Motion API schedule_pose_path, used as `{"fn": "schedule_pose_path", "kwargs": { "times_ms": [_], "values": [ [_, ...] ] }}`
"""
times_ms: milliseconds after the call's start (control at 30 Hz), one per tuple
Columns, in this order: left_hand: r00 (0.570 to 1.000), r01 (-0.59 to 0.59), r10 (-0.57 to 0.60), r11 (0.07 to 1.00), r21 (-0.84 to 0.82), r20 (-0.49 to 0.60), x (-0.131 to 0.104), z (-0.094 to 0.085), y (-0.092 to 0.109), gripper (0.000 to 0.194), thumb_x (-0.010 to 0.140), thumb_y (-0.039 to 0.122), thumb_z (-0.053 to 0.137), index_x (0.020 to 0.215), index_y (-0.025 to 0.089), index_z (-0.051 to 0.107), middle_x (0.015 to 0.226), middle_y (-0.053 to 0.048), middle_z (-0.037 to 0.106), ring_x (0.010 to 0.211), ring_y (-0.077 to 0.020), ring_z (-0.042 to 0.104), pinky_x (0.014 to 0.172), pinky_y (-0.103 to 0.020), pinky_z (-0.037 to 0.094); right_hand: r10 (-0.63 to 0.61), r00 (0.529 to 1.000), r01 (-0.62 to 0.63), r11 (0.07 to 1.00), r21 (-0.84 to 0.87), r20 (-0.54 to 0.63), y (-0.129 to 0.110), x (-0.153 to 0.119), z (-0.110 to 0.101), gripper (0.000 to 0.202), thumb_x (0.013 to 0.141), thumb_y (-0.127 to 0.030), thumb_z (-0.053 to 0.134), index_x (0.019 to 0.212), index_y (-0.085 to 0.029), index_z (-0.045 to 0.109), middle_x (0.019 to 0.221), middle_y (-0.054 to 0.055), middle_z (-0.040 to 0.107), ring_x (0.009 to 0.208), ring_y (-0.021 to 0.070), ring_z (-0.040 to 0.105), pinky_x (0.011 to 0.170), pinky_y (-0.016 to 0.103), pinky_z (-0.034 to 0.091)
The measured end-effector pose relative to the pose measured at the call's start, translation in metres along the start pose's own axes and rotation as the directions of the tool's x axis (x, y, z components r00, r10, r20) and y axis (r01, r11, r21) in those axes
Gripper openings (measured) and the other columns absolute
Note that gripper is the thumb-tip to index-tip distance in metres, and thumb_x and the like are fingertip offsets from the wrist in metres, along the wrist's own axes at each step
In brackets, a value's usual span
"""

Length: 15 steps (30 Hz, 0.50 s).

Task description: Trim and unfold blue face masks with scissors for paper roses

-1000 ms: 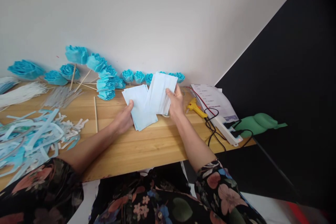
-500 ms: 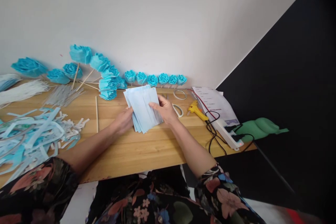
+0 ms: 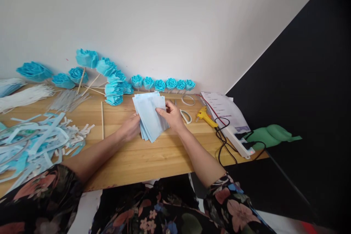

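A stack of pale blue, thin fabric-like sheets (image 3: 150, 115), slightly fanned out, is held above the wooden table (image 3: 128, 170). My left hand (image 3: 130, 127) grips the stack's left edge, its fingertips partly hidden behind the sheets. On the right side my right hand (image 3: 172, 114) pinches the sheets, thumb lying on the front and the other fingers behind. Just beyond my right hand lie scissors (image 3: 185, 116) with a pale handle, and a roll of tape (image 3: 188, 99) is farther back.
Blue handmade flowers (image 3: 115, 87) line the wall, several on sticks. Cut strips and scraps (image 3: 41, 142) are heaped at left, near a thin wooden stick (image 3: 102, 120). At right sit a yellow glue gun (image 3: 206, 117), a power strip (image 3: 241, 144), cables and printed paper (image 3: 225, 106).
The front sheets have shifted and the stack is fanned a little differently. Both hands keep hold of it. The whole view has moved slightly.
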State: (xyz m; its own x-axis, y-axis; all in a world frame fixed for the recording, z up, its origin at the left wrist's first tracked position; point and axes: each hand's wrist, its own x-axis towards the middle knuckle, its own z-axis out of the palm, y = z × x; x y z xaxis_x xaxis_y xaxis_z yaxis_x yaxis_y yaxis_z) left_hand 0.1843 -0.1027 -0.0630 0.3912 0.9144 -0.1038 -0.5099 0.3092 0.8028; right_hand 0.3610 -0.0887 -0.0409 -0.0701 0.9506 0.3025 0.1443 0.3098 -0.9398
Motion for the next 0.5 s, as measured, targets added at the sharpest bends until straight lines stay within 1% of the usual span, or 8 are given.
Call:
{"fn": "schedule_pose_path", "kwargs": {
  "times_ms": [100, 200, 333, 400, 500],
  "values": [
    [1.000, 0.013, -0.013, 1.000, -0.022, -0.019, 0.000, 0.002, 0.001, 0.054, 0.079, 0.049, 0.075, 0.120, 0.014, 0.067, 0.128, -0.014, 0.066, 0.122, -0.0344, 0.059, 0.101, -0.043, 0.050, -0.067, 0.997, 0.066, 0.997, -0.033, -0.036, -0.001, 0.002, -0.003, 0.025, 0.075, -0.042, 0.074, 0.085, -0.020, 0.067, 0.098, 0.002, 0.067, 0.092, 0.0172, 0.061, 0.076, 0.025, 0.048],
    [0.998, 0.041, -0.045, 0.994, -0.099, -0.043, 0.000, 0.004, 0.003, 0.052, 0.088, 0.049, 0.064, 0.126, 0.014, 0.063, 0.128, -0.014, 0.066, 0.125, -0.0328, 0.058, 0.108, -0.046, 0.046, -0.059, 0.991, 0.065, 0.997, 0.042, -0.123, -0.002, 0.005, -0.008, 0.027, 0.074, -0.039, 0.074, 0.091, -0.020, 0.068, 0.107, 0.003, 0.069, 0.098, 0.0180, 0.062, 0.081, 0.026, 0.049],
    [0.997, 0.050, -0.058, 0.986, -0.159, -0.046, 0.000, 0.004, 0.006, 0.050, 0.096, 0.044, 0.054, 0.135, 0.013, 0.056, 0.128, -0.015, 0.065, 0.125, -0.0304, 0.058, 0.112, -0.046, 0.042, 0.023, 0.969, 0.035, 0.972, 0.231, -0.246, -0.006, 0.011, -0.015, 0.028, 0.071, -0.036, 0.076, 0.093, -0.020, 0.067, 0.096, 0.001, 0.072, 0.088, 0.0160, 0.064, 0.082, 0.027, 0.051],
    [0.994, 0.055, -0.068, 0.986, -0.159, -0.080, 0.000, 0.003, 0.007, 0.049, 0.097, 0.042, 0.051, 0.136, 0.012, 0.055, 0.127, -0.015, 0.066, 0.123, -0.0296, 0.060, 0.112, -0.045, 0.042, 0.053, 0.956, 0.052, 0.937, 0.345, -0.287, -0.009, 0.015, -0.020, 0.027, 0.070, -0.034, 0.077, 0.092, -0.021, 0.066, 0.092, -0.001, 0.073, 0.084, 0.0150, 0.065, 0.082, 0.028, 0.052],
    [0.989, 0.051, -0.070, 0.988, -0.145, -0.129, 0.001, 0.003, 0.008, 0.047, 0.100, 0.040, 0.046, 0.137, 0.012, 0.054, 0.126, -0.015, 0.066, 0.121, -0.0281, 0.061, 0.112, -0.044, 0.043, 0.072, 0.946, 0.106, 0.852, 0.512, -0.316, -0.013, 0.018, -0.029, 0.028, 0.070, -0.033, 0.076, 0.094, -0.023, 0.066, 0.095, -0.002, 0.074, 0.091, 0.0153, 0.067, 0.089, 0.029, 0.052]
  ]
}}
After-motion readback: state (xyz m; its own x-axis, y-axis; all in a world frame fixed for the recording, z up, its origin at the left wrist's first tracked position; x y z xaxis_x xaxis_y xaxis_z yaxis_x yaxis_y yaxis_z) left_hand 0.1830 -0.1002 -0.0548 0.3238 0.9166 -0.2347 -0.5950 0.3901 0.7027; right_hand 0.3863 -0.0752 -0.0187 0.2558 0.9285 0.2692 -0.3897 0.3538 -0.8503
